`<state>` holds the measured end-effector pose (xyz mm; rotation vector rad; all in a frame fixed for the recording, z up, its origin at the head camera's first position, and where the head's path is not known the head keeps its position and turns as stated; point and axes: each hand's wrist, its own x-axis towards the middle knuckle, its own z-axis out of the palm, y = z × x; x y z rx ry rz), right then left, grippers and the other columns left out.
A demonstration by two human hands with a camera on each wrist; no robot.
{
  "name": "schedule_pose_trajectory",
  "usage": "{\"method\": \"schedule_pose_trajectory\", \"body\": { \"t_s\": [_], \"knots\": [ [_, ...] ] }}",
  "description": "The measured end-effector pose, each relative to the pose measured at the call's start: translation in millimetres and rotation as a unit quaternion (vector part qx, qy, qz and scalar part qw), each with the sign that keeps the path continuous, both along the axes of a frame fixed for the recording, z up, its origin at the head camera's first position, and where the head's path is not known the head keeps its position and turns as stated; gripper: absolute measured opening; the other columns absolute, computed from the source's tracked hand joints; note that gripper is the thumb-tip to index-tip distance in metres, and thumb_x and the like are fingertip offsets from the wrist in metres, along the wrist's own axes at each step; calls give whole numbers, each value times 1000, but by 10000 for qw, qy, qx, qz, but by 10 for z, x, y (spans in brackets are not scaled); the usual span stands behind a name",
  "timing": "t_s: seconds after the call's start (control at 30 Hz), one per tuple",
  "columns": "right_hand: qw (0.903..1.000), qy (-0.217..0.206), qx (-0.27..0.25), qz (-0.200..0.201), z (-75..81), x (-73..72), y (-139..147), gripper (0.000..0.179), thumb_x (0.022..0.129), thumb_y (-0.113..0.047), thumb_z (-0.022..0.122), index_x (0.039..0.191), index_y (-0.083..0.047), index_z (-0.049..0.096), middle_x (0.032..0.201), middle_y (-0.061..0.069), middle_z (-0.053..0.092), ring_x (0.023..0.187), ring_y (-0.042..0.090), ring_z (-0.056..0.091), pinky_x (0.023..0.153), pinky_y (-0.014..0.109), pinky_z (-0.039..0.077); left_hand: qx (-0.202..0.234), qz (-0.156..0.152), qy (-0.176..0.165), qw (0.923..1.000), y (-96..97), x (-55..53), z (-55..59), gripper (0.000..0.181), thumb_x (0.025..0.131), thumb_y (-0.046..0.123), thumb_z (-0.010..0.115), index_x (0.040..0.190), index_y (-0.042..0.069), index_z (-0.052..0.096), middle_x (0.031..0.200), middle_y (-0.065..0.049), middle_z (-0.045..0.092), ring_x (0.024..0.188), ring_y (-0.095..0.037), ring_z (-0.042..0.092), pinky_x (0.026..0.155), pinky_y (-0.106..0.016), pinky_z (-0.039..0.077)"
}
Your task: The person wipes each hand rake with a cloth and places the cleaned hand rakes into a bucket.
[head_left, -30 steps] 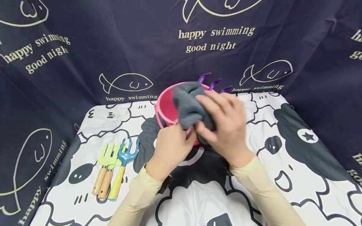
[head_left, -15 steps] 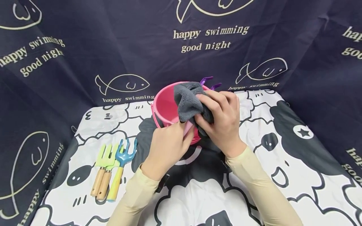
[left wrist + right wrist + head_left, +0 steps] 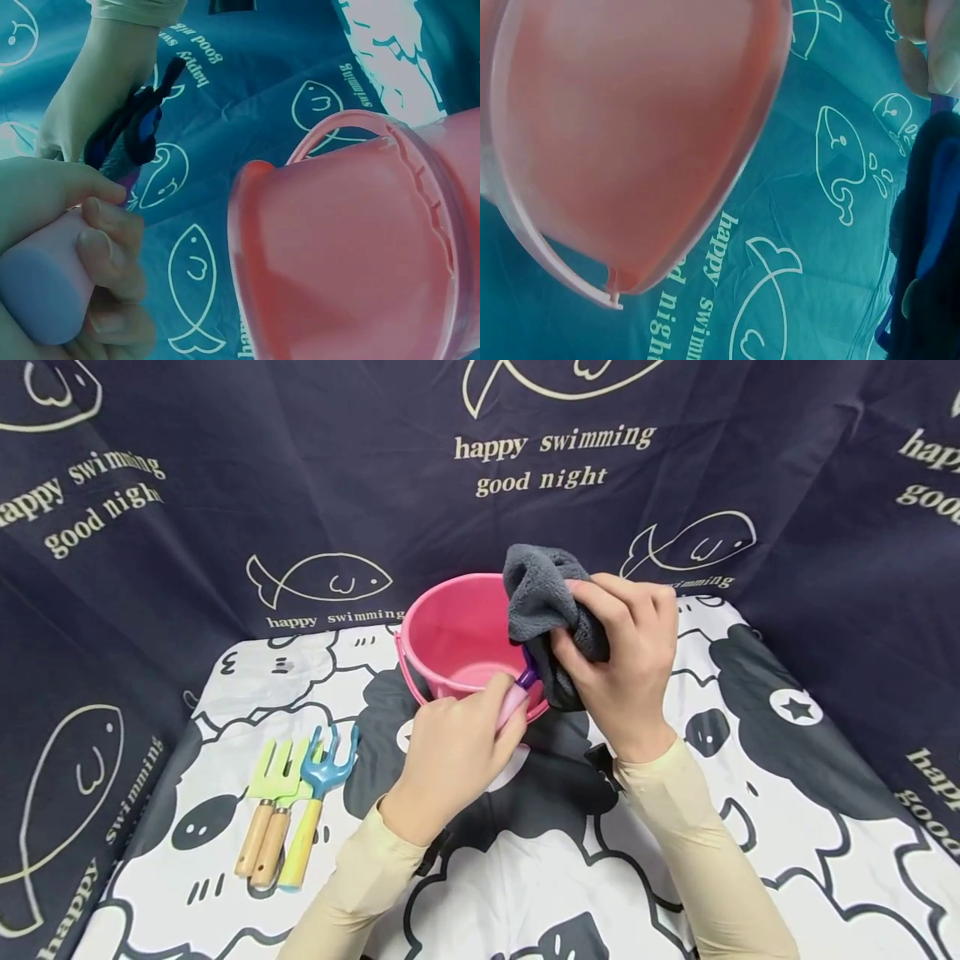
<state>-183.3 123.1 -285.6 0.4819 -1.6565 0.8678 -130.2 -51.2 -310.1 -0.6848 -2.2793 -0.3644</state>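
Note:
My left hand [image 3: 453,752] grips the pink handle [image 3: 512,703] of a garden hand rake, its fingers curled round it in the left wrist view too. A short purple neck [image 3: 528,675] shows above the handle. Bunched in my right hand [image 3: 626,652] is a dark grey fluffy cloth [image 3: 543,593], wrapped over the rake's head; the purple tines are hidden behind it. Both hands are in front of a pink bucket [image 3: 457,627], at the right of its rim. In the right wrist view the cloth [image 3: 915,247] appears at the right edge, beside the bucket [image 3: 630,150].
Two light green forks [image 3: 272,772] with wooden handles and a blue rake [image 3: 328,768] with a yellow handle lie at the left on the sheep-print cover [image 3: 502,893]. Dark fish-print fabric [image 3: 330,485] stands behind and at both sides. The bucket's handle hangs down its side.
My right hand and the cloth have moved up and to the right along the rake. The purple neck has come into sight, and the tines seen before are now covered.

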Motion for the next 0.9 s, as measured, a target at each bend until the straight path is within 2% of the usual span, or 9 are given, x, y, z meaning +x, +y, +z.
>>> {"method": "schedule_pose_trajectory", "body": {
  "t_s": [0.13,0.27,0.43,0.53,0.63,0.73,0.8,0.9],
  "knots": [
    [9994,278,-123,-176,-13,10,-9,28,78,-13,81,106,-11,74,101,16,71,91,40,52,89,53,38,-120,-38,-102,9999,6,26,-1,18,94,24,64,91,10,54,54,2,50,41,-21,49,43,-34,40],
    [9978,545,-177,-341,-19,17,-21,28,78,-11,82,104,-11,74,99,16,71,91,41,52,87,53,39,-66,-63,-179,9998,12,45,-4,20,95,25,64,93,10,52,49,2,46,40,-21,48,42,-33,38],
    [9942,836,-229,-638,-15,23,-51,28,76,-7,82,102,-13,73,98,14,72,91,40,54,87,53,39,-71,78,-167,9998,37,39,-30,28,99,34,63,94,10,52,47,1,44,39,-21,47,41,-31,34],
    [9885,1105,-296,-991,-22,18,-29,27,75,-8,82,100,-15,73,97,10,72,90,39,54,88,51,40,-54,207,-376,9991,47,46,-39,30,101,36,61,91,10,51,48,0,45,39,-21,48,40,-30,32],
    [9806,1258,-737,-1308,21,11,67,24,76,-12,82,99,-15,73,98,10,71,92,39,54,90,48,41,10,287,-920,9953,38,59,-38,31,102,37,57,89,10,50,49,0,44,40,-20,48,41,-29,31],
    [9729,1240,-1260,-1492,103,10,217,21,78,-18,80,98,-15,73,99,11,70,94,39,54,92,43,40,196,313,-1411,9893,23,61,-17,29,104,36,52,91,10,51,50,1,44,43,-21,49,43,-29,33],
    [9706,1128,-1537,-1470,168,24,294,22,79,-22,78,98,-12,73,98,12,70,97,35,54,94,40,40,298,342,-1506,9876,14,54,-1,28,105,35,49,91,11,52,50,1,44,44,-21,50,44,-29,34],
    [9691,965,-1832,-1344,253,69,326,26,77,-25,76,95,-7,73,96,12,70,99,29,56,97,36,40,310,420,-1320,9899,-2,39,11,28,105,33,49,89,10,53,50,0,44,44,-22,52,43,-32,36]
  ]
}}
